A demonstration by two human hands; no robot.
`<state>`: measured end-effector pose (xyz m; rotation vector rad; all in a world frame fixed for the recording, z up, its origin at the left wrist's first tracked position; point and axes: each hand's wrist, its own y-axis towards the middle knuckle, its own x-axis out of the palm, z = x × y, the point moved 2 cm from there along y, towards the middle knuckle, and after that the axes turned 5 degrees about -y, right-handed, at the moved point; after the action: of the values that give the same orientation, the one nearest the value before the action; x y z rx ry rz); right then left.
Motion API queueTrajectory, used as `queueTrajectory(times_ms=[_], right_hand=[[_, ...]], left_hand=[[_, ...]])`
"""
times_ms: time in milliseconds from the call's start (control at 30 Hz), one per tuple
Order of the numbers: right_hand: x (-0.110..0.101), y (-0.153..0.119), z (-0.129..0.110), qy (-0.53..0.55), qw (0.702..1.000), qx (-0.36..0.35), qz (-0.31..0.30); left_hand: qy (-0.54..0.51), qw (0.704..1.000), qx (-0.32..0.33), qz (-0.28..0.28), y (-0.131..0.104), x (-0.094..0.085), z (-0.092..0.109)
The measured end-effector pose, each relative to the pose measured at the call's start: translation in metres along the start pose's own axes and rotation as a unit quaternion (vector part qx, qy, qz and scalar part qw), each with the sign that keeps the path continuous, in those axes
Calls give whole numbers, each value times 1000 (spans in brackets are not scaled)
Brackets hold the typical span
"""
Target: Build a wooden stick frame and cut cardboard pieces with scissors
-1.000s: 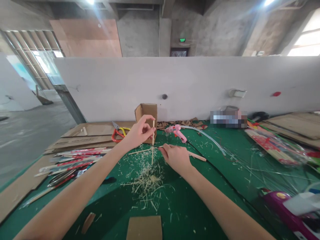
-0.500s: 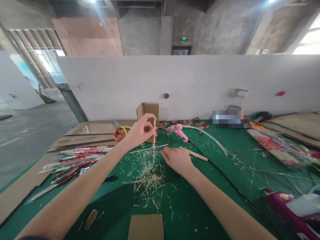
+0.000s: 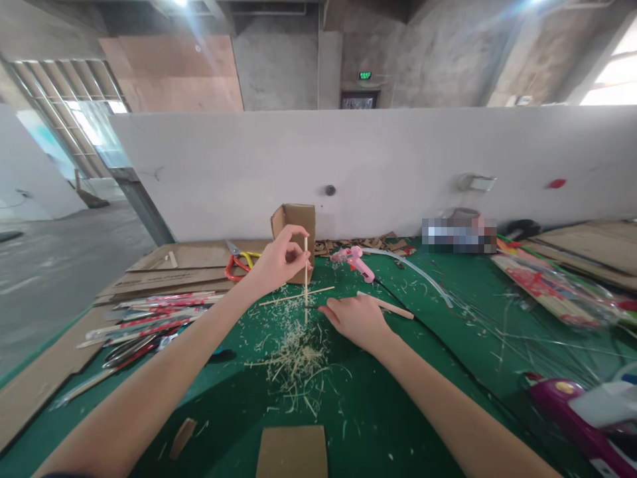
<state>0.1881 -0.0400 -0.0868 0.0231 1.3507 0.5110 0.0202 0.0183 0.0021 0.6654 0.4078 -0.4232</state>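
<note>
1. Left hand [image 3: 284, 260]: fingers and thumb pinched narrowly on a thin pale stick [image 3: 306, 285] near its top; stick roughly upright in view.
2. Right hand [image 3: 357, 320]: fingers curled closed around a thin dark tool [image 3: 312, 307], mostly hidden; its tip met the stick's lower part in view. Actual contact could not be confirmed.
3. Second stick [image 3: 276, 301] lay crosswise on the green table [image 3: 393, 411], behind the upright one.
4. Heap of shavings [image 3: 298, 358] lay below the hands. Judged from it, considerable scraping was done; the stick was not yet set down. Amount left could not be told.
5. Pale bar [image 3: 395, 309] lay just behind the right hand; touching or apart, unclear.
6. Farther out: pink glue gun [image 3: 363, 268], scissors [image 3: 233, 269] and, nearest the wearer, a cardboard piece [image 3: 292, 453].
</note>
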Motion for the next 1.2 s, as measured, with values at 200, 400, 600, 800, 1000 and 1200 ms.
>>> queueTrajectory(times_ms=[200,400,600,800,1000,1200], right_hand=[[-1,0,-2,2,1000,1,-8],[-6,4,-4,7,999,35,17],[1,1,-9,4,1000,14,-6],[-5,3,-8,-1,999,37,22],[0,2,-11,0,1000,20,2],[3,3,-11,0,1000,25,16]], left_hand=[[-13,1000,8,-6,-1,2,0],[-4,1000,7,-7,0,1,-2],[17,1000,2,2,-1,0,-2],[7,1000,9,-3,-1,1,-2],[4,1000,6,3,0,0,-4],[-5,1000,9,-3,0,1,-3]])
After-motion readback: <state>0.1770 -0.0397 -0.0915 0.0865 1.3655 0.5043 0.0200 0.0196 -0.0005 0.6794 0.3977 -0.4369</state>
